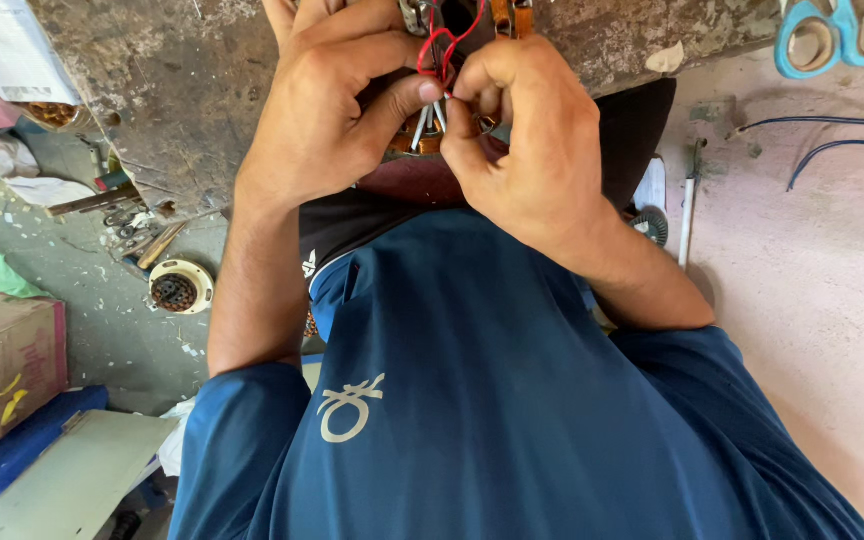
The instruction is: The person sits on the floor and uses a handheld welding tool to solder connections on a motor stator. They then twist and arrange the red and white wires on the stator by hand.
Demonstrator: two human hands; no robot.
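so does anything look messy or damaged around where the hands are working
Yes. The workbench top is rough, stained and chipped. Loose hand tools and scraps lie scattered on the floor by a round wound part. Both the left hand and the right hand pinch thin wires, which look intact.

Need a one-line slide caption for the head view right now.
Both hands, left hand and right hand, pinch a red wire and pale leads at a worn workbench.
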